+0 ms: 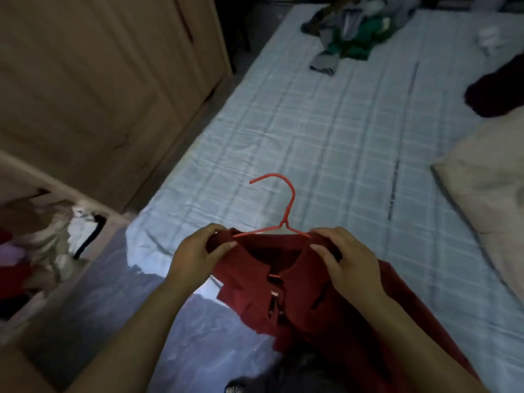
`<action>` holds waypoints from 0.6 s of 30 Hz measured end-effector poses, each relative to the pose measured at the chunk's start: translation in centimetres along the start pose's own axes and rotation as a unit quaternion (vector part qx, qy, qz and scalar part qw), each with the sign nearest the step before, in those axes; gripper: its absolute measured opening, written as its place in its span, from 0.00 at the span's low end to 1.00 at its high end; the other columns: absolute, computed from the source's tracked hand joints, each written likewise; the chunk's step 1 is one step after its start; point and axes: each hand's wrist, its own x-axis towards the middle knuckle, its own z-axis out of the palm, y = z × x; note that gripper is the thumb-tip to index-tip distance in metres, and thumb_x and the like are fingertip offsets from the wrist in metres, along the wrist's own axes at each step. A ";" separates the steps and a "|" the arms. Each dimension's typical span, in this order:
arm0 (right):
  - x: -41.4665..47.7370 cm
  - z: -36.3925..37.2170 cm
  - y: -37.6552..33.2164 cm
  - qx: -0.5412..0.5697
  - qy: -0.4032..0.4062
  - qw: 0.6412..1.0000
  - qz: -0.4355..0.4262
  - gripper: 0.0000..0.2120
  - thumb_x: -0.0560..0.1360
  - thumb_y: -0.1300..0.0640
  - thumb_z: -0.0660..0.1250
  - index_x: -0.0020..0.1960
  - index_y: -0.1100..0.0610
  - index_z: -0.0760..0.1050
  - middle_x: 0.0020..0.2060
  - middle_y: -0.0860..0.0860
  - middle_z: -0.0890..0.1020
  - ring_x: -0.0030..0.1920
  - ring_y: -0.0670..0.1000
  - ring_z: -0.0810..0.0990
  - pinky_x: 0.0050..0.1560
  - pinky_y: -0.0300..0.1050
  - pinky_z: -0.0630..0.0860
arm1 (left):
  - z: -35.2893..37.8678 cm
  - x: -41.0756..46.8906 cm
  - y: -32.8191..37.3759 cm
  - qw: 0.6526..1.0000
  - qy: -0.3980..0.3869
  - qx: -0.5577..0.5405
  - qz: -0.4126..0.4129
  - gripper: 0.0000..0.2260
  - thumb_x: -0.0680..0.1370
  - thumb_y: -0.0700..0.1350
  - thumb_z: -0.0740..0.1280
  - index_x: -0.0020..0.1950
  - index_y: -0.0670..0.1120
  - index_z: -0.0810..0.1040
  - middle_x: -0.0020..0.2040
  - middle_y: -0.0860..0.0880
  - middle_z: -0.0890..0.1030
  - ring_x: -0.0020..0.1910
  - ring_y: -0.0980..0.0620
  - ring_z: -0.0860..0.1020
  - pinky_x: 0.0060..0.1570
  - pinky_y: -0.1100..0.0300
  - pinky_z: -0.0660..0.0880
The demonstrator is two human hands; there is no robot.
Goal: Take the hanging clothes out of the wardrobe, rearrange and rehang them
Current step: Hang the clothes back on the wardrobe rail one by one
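Right now your dark red shirt (286, 282) sits on a red wire hanger (279, 211), held over the near edge of the bed (326, 131), hook pointing away from you. Your left hand (195, 255) is closed on the shirt's left shoulder, thumb on top; your right hand (347, 258) pinches the right shoulder the same way. Beyond, a heap of green and grey clothes (354, 32) lies at the bed's far end, a dark garment (493, 92) and a pillow (487, 199) to the right. The wooden wardrobe (93, 89) stands at left.
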 end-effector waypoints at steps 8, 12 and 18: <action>-5.3 13.3 -19.8 0.055 -0.115 0.978 -0.167 0.11 0.75 0.44 0.60 0.53 0.46 0.76 0.43 0.40 0.79 0.43 0.40 0.77 0.42 0.27 0.67 | -13.9 -20.6 -12.0 0.974 0.199 0.038 -0.105 0.20 0.69 0.64 0.59 0.48 0.52 0.79 0.45 0.63 0.76 0.48 0.62 0.74 0.47 0.70 0.65; -6.0 18.9 -27.7 0.085 -0.181 0.945 -0.258 0.11 0.75 0.44 0.61 0.53 0.46 0.77 0.45 0.39 0.80 0.45 0.39 0.77 0.44 0.27 0.69 | -18.8 -27.1 -16.4 0.938 0.295 0.017 -0.179 0.19 0.68 0.66 0.57 0.46 0.56 0.77 0.40 0.66 0.76 0.47 0.62 0.75 0.45 0.63 0.67; -5.1 26.7 -36.4 0.166 -0.246 0.906 -0.301 0.12 0.72 0.44 0.64 0.51 0.48 0.80 0.46 0.34 0.80 0.49 0.36 0.78 0.49 0.30 0.72 | -25.3 -31.3 -23.2 0.902 0.378 -0.008 -0.206 0.12 0.70 0.65 0.61 0.40 0.58 0.73 0.35 0.67 0.77 0.37 0.67 0.75 0.42 0.63 0.70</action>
